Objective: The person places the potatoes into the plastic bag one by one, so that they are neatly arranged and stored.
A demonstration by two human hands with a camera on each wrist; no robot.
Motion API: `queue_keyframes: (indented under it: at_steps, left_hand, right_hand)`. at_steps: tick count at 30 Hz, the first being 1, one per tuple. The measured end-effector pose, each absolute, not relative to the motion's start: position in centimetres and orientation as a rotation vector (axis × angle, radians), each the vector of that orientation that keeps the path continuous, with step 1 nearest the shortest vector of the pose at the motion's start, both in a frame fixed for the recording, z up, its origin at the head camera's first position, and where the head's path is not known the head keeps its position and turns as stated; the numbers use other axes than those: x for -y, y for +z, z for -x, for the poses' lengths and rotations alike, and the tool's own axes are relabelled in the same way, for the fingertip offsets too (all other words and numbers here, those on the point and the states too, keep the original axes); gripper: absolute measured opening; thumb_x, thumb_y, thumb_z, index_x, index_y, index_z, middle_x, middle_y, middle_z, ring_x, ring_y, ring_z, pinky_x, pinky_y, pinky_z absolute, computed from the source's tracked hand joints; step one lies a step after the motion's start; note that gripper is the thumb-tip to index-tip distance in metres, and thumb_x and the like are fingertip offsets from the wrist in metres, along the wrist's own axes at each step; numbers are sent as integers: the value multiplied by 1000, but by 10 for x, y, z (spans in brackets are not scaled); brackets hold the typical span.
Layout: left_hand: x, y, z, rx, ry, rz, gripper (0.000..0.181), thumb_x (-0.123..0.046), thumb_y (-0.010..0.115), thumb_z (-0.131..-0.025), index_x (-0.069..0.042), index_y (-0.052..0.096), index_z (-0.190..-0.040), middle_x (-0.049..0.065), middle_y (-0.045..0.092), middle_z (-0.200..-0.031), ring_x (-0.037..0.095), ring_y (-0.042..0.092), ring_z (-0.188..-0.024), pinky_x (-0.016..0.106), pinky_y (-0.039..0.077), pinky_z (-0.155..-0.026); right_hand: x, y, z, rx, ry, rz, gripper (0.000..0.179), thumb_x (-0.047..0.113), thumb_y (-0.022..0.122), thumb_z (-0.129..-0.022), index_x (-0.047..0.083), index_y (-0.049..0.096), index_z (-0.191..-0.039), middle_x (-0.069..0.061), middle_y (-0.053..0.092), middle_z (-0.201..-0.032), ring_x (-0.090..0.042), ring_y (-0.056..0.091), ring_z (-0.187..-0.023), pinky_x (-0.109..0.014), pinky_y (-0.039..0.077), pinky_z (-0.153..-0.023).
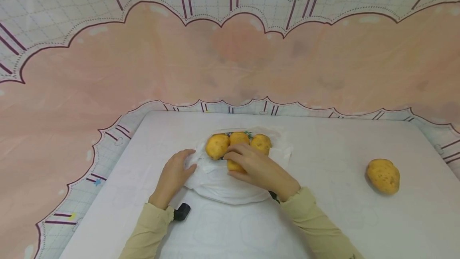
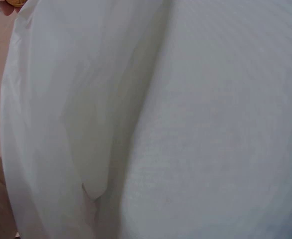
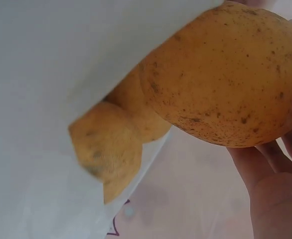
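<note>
A white plastic bag [image 1: 230, 191] lies on the table with its mouth spread. Three yellow potatoes [image 1: 217, 146] sit together in its opening, and two potatoes [image 3: 111, 149] show inside it in the right wrist view. My right hand [image 1: 253, 165] grips another potato [image 3: 220, 74] over the mouth, its fingers curled round the skin and hiding most of it from the head view. At the bag's left edge, my left hand [image 1: 174, 175] holds the film between thumb and fingers. Taut white film [image 2: 56, 124] fills much of the left wrist view.
One loose potato [image 1: 383, 176] lies on the white table [image 1: 323, 219] to the right, apart from the bag. A black wrist device [image 1: 182, 212] juts from the left sleeve. A patterned cloth [image 1: 223, 63] hangs behind the table and along its sides.
</note>
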State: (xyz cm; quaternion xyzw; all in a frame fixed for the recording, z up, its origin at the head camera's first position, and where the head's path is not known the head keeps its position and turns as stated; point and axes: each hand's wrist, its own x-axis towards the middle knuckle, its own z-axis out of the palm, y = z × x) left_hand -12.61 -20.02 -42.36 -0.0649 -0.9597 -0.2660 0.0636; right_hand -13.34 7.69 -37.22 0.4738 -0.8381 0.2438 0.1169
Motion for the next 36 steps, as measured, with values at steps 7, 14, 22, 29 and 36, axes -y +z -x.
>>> queue_keyframes:
  at_steps: [7, 14, 22, 29, 36]
  left_hand:
    - [200, -424, 126, 2896, -802, 195, 45, -9, 73, -87, 1, 60, -129, 21, 62, -131, 41, 56, -124, 54, 45, -105]
    - [200, -424, 127, 2900, -798, 185, 45, -7, 73, -87, 1, 60, -130, 21, 62, -131, 41, 55, -124, 54, 45, -105]
    - [200, -424, 127, 2893, -797, 193, 45, -8, 73, -87, 1, 61, -129, 21, 62, -130, 41, 56, -123, 54, 45, -104]
    - [201, -426, 127, 2899, -804, 187, 45, -7, 73, -87, 1, 61, -129, 21, 62, -130, 41, 56, -123, 54, 45, -104]
    - [200, -425, 125, 2858, -794, 203, 44, -5, 74, -84, 2, 62, -125, 21, 64, -126, 41, 58, -118, 55, 47, -100]
  right_hand:
    - [-68, -375, 135, 2502, 671, -1390, 33, 24, 71, -92, 10, 66, -121, -3, 60, -124, -17, 56, -115, -29, 52, -97]
    - [-62, -379, 136, 2549, 671, -1383, 35, 26, 71, -93, 9, 66, -123, -3, 59, -126, -17, 55, -117, -26, 54, -93]
    - [-57, -386, 139, 2554, 691, -1426, 35, 26, 69, -94, 8, 66, -124, -3, 59, -125, -17, 54, -116, -26, 51, -98]
    - [-55, -391, 139, 2569, 693, -1429, 32, 25, 69, -95, 9, 66, -122, -3, 59, -125, -17, 54, -114, -26, 53, -96]
    - [-51, -395, 139, 2562, 653, -1437, 32, 24, 72, -92, 11, 67, -120, -3, 60, -125, -17, 55, -114, -25, 52, -96]
